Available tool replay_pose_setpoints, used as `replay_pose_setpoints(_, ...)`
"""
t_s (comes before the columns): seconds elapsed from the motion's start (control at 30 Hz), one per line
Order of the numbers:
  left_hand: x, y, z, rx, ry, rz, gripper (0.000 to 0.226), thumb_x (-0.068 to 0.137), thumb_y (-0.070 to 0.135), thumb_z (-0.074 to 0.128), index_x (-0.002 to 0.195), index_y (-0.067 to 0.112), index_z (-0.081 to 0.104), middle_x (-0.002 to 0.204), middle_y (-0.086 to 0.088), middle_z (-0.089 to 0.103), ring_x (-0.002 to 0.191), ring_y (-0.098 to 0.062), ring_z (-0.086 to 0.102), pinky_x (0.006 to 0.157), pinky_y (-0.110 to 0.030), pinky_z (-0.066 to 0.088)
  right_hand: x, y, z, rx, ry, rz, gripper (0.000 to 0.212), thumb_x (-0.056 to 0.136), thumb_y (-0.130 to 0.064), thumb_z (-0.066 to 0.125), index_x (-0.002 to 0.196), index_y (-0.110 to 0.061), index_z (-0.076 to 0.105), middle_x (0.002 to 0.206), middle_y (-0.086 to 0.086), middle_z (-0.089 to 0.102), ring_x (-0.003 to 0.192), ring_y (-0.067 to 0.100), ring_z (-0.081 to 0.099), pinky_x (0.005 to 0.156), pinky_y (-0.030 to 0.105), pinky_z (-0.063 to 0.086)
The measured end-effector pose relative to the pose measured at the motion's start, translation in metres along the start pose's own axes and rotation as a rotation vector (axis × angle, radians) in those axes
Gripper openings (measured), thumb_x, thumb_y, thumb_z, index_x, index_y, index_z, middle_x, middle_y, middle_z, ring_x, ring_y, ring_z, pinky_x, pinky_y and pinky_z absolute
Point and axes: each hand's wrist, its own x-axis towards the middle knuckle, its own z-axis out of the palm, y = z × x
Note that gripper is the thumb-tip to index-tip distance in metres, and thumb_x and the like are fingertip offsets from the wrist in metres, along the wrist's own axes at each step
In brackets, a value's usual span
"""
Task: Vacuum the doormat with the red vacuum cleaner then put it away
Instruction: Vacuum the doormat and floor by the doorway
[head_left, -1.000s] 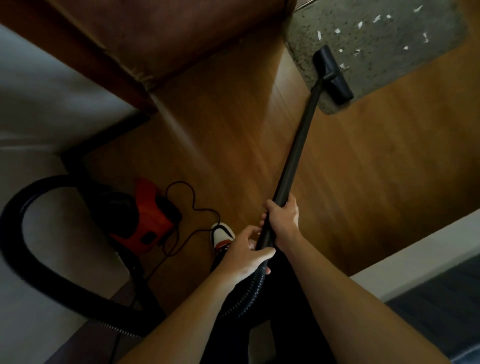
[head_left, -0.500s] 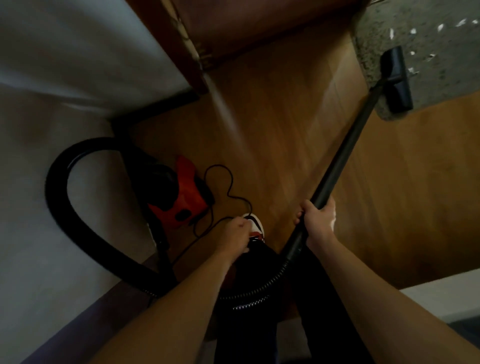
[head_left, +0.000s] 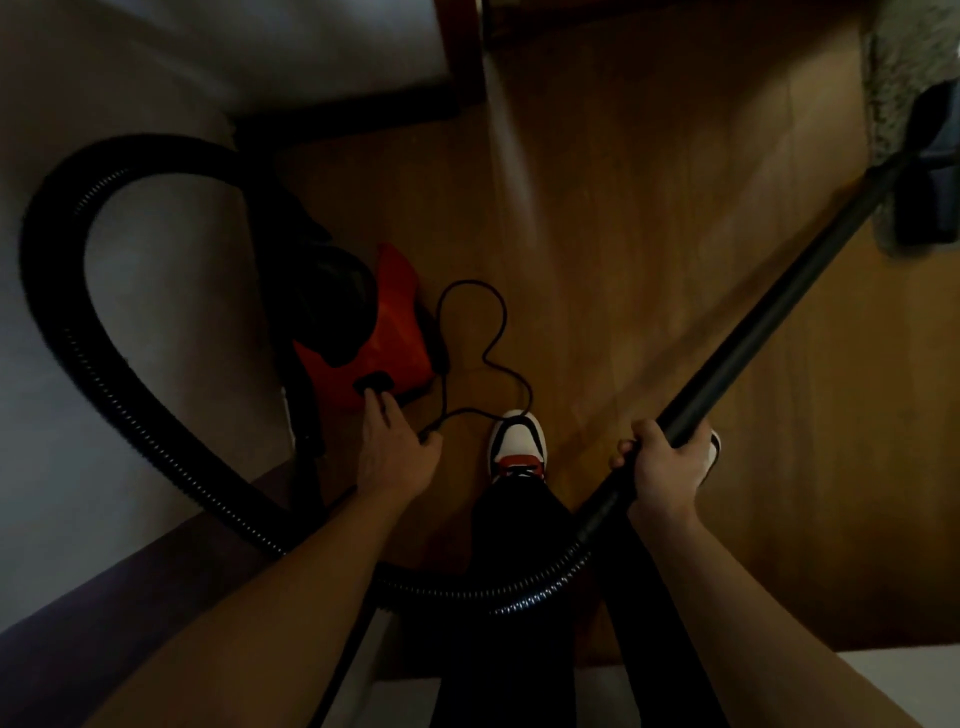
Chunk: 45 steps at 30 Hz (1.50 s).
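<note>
While the person stands over it all, the right hand sits nearest, fingers curled tight round the lower end of the black rigid vacuum wand, thumb wrapped over the top, just above where the tube meets the black ribbed flexible hose. That hose sags across the black trouser leg, then loops wide to the left along the pale wall & back into the machine. Left hand is stretched fwd & down, palm facing the floor, fingers fairly straight and close together, tips touching the black switch at the near end of the red canister vacuum cleaner; can't tell if the thumb touches the thin black power cord that passes right by it. Cord lies in a loose loop on the brown wooden plank floor btwn the vac & a white, red and black sneaker. Vac itself sits on the floor by the wall, left of the shoe. Wand slants up to the right, ending in the black flat floor nozzle, which rests on the near edge of the grey speckled doormat at the frame's far right. Farthest off, a dark brown wooden door frame at top centre.
</note>
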Motion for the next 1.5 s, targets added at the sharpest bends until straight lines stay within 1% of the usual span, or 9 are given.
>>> replay_pose_setpoints(0.13,0.009,0.000,0.012,-0.048,0.011,0.025,0.092,0.097,0.048,0.048,0.157,0.010,-0.011,0.165,-0.002,-0.021,0.153,-0.022,-0.003,0.122,-0.042,0.017,0.004,0.011,-0.002,0.000,0.003,-0.002,0.043,0.096,0.000,0.056,0.133,-0.016,0.043,0.079,0.009,0.052,0.044,0.010,0.053,0.042,0.027,0.047)
replay_pose_setpoints(0.33,0.022,-0.003,0.020,-0.080,0.041,0.030,0.096,0.095,0.045,0.054,0.157,0.011,-0.011,0.165,-0.002,-0.021,0.153,-0.021,-0.004,0.122,-0.041,0.015,0.009,0.018,-0.006,0.008,-0.023,-0.015,0.035,0.096,0.001,0.057,0.119,-0.022,0.043,0.080,0.006,0.050,0.047,0.010,0.054,0.042,0.026,0.046)
replay_pose_setpoints(0.47,0.031,-0.008,0.024,-0.129,0.058,0.004,0.095,0.096,0.044,0.054,0.157,0.011,-0.010,0.165,0.000,-0.019,0.153,-0.021,-0.002,0.123,-0.041,0.017,0.011,0.022,-0.005,0.011,-0.041,-0.018,0.041,0.096,0.001,0.056,0.128,-0.021,0.044,0.080,0.005,0.051,0.049,0.011,0.055,0.044,0.028,0.046)
replay_pose_setpoints(0.7,0.038,-0.013,0.035,-0.220,0.100,-0.003,0.100,0.092,0.046,0.059,0.158,0.018,-0.011,0.166,0.000,-0.017,0.153,-0.021,0.001,0.123,-0.045,0.017,0.012,0.027,-0.003,0.011,-0.060,-0.020,0.041,0.096,0.000,0.057,0.123,-0.028,0.043,0.085,0.008,0.052,0.054,0.013,0.054,0.049,0.032,0.047)
replay_pose_setpoints(0.87,0.042,-0.006,0.035,-0.252,0.134,-0.040,0.101,0.090,0.044,0.061,0.158,0.014,-0.007,0.166,-0.002,-0.013,0.153,-0.024,0.008,0.119,-0.045,0.023,0.014,0.032,-0.009,-0.017,-0.072,-0.042,0.029,0.096,0.000,0.055,0.110,-0.023,0.045,0.081,0.011,0.049,0.051,0.014,0.054,0.045,0.030,0.046)
replay_pose_setpoints(0.97,0.046,-0.005,0.034,-0.265,0.125,-0.046,0.101,0.089,0.043,0.062,0.158,0.013,-0.005,0.167,-0.003,-0.012,0.152,-0.026,0.011,0.120,-0.046,0.023,0.013,0.030,-0.008,-0.031,-0.068,-0.045,0.028,0.096,0.000,0.056,0.109,-0.023,0.045,0.078,0.011,0.049,0.051,0.015,0.054,0.044,0.030,0.047)
replay_pose_setpoints(1.13,0.051,-0.004,0.032,-0.261,0.097,-0.042,0.104,0.089,0.044,0.065,0.158,0.014,-0.006,0.166,-0.002,-0.017,0.152,-0.027,0.012,0.118,-0.048,0.025,0.010,0.027,-0.006,-0.039,-0.068,-0.038,0.029,0.097,-0.001,0.056,0.092,-0.027,0.045,0.082,0.012,0.049,0.053,0.015,0.055,0.046,0.031,0.047)
replay_pose_setpoints(1.27,0.057,-0.001,0.032,-0.218,0.032,-0.056,0.110,0.087,0.052,0.065,0.157,0.021,-0.015,0.162,-0.002,-0.028,0.152,-0.030,0.009,0.116,-0.056,0.028,0.011,0.025,-0.006,-0.033,-0.074,-0.030,0.027,0.096,0.001,0.055,0.097,-0.024,0.045,0.080,0.010,0.049,0.053,0.014,0.055,0.046,0.030,0.047)
replay_pose_setpoints(1.5,0.028,0.020,0.007,-0.298,0.070,-0.055,0.100,0.090,0.044,0.064,0.157,0.031,-0.009,0.166,0.000,-0.013,0.153,-0.028,0.006,0.120,-0.051,0.022,0.006,0.007,-0.005,-0.019,-0.034,0.024,0.030,0.096,0.001,0.054,0.114,-0.022,0.046,0.089,0.013,0.051,0.053,0.015,0.053,0.044,0.028,0.047)
